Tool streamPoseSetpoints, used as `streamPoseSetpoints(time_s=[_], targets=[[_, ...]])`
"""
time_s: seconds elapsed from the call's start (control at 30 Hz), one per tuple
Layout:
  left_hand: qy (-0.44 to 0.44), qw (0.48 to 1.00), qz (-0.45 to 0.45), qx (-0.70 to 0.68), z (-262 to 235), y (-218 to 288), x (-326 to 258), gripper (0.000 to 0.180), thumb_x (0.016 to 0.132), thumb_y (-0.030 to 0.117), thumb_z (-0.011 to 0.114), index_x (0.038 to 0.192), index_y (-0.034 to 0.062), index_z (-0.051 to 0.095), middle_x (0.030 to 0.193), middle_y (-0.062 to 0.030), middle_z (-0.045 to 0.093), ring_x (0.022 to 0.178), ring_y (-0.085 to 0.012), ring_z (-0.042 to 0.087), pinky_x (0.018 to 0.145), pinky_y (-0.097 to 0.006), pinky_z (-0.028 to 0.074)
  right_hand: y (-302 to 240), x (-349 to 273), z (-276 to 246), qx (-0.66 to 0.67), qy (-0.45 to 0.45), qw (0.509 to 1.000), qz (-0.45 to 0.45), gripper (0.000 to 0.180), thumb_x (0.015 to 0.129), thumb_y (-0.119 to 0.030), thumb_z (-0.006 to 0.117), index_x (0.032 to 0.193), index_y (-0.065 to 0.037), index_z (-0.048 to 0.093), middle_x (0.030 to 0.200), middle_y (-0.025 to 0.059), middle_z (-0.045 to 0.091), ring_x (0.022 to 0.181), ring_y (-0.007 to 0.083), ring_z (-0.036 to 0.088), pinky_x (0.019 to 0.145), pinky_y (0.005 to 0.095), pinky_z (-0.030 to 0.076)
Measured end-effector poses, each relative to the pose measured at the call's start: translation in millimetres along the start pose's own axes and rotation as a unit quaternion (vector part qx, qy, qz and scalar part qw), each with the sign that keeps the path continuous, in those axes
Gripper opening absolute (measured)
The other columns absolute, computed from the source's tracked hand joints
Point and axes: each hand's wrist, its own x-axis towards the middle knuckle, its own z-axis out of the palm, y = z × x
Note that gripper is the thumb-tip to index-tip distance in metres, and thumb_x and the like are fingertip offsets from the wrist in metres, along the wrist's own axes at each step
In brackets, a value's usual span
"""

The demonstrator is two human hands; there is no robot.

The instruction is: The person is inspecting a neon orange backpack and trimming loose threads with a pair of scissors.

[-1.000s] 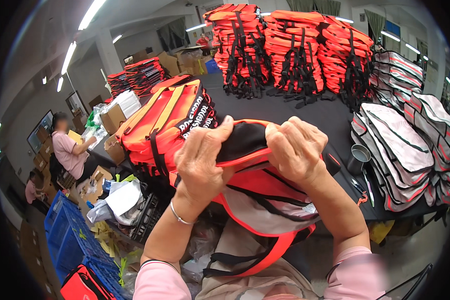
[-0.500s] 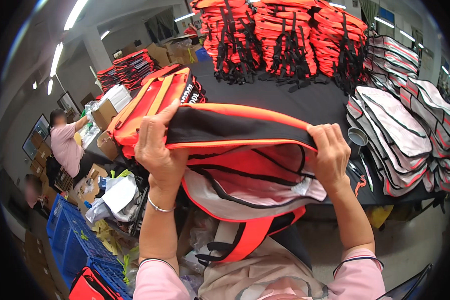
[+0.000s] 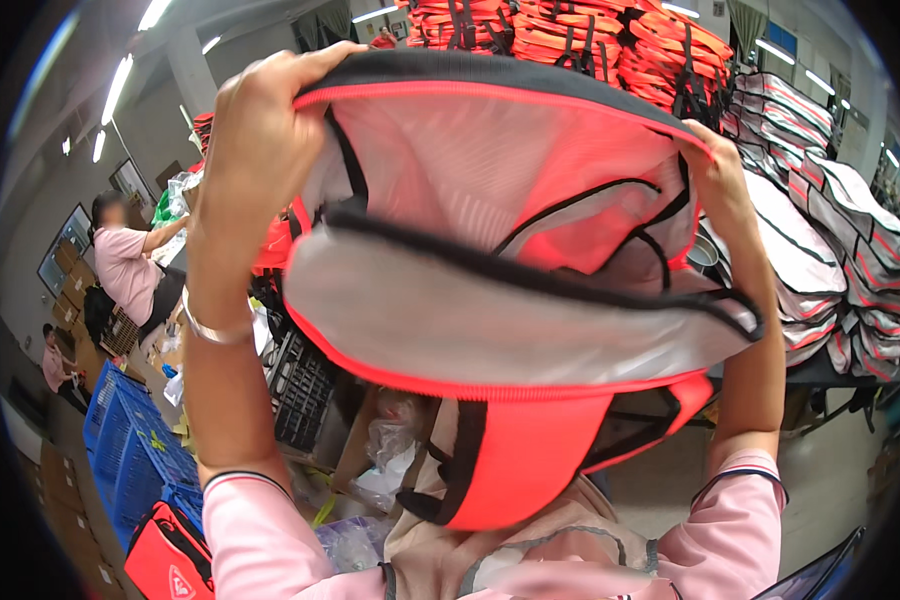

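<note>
A large red-and-black bag (image 3: pixel 535 450) hangs open in front of me, its pale grey lining (image 3: pixel 470 310) and black-bound inner seams facing up. My left hand (image 3: pixel 270 120) grips the upper left end of its black edge strip, fingers closed round it. At the upper right end, my right hand (image 3: pixel 715 180) is closed on the same zippered edge. The bag's lower flap droops toward my apron, with a broad red strap panel and black webbing below. Some of the right fingers are hidden behind the fabric.
Stacks of orange-red pieces with black straps (image 3: pixel 570 40) stand at the back. Grey-white panels (image 3: pixel 820 240) are piled at right beside a metal cup (image 3: pixel 703 250). A blue crate (image 3: pixel 140 440) and a red bag (image 3: pixel 170 555) lie lower left. A person (image 3: pixel 125 260) works at far left.
Both hands have risen and come nearer, lifting the bag. Its mouth gapes wider, showing more lining, and it now covers much of the table.
</note>
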Motion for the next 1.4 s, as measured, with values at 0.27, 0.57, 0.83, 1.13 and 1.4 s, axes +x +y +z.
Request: streamPoseSetpoints(time_s=[0.27,0.57,0.83,1.13,1.4], targets=[[-0.474,0.778,-0.137,-0.389,126.3,-207.1,-5.0,0.035,0.102,0.02,0.043,0.126,0.0016,0.06,0.123,-0.0108,0.063,0.108,-0.0175,0.059,0.098,-0.031,0.046,-44.8,52.6,26.5,0.139,-0.237,0.951,0.14,0.033,0.101,-0.031,0.056,0.107,-0.002,0.069,0.083,0.0005,0.065,0.072,0.0089,0.055,0.073,0.0299,0.049],[-0.322,0.541,-0.562,-0.536,284.4,-71.5,-190.3,0.056,0.096,0.022,0.062,0.146,0.0034,0.044,0.126,-0.0149,0.063,0.094,-0.0202,0.068,0.078,-0.035,0.057,-84.1,64.8,125.1,0.202,-0.21,0.937,0.193,0.035,0.101,-0.034,0.056,0.11,-0.003,0.068,0.084,0.0005,0.065,0.072,0.01,0.056,0.074,0.0304,0.049],[-0.327,0.582,-0.557,-0.494,258.0,5.4,-314.9,0.06,0.101,0.046,0.049,0.143,0.0034,0.05,0.135,-0.0074,0.057,0.112,-0.0172,0.057,0.093,-0.027,0.045,-79.8,42.3,168.6,0.26,-0.189,0.922,0.216,0.038,0.1,-0.037,0.056,0.113,-0.003,0.067,0.084,0.0006,0.065,0.072,0.0109,0.057,0.074,0.0308,0.05],[-0.144,0.592,-0.627,-0.486,211.2,34.7,-386.2,0.039,0.103,0.027,0.052,0.129,-0.0012,0.058,0.115,-0.0083,0.065,0.1,-0.0152,0.064,0.089,-0.028,0.052,-21.2,31.4,158.3,0.26,-0.016,0.893,0.367,0.041,0.1,-0.04,0.056,0.116,-0.003,0.066,0.085,0.0006,0.065,0.072,0.012,0.058,0.075,0.0313,0.05],[-0.24,0.465,-0.655,-0.546,165.3,42.7,-422.0,0.041,0.102,0.031,0.054,0.124,-0.003,0.06,0.108,-0.0083,0.068,0.093,-0.0141,0.065,0.083,-0.028,0.053,92.7,-115.8,135.3,0.36,-0.127,0.819,0.429,0.049,0.103,-0.049,0.045,0.115,-0.005,0.066,0.102,0.0033,0.067,0.09,0.0132,0.061,0.085,0.0314,0.049]])
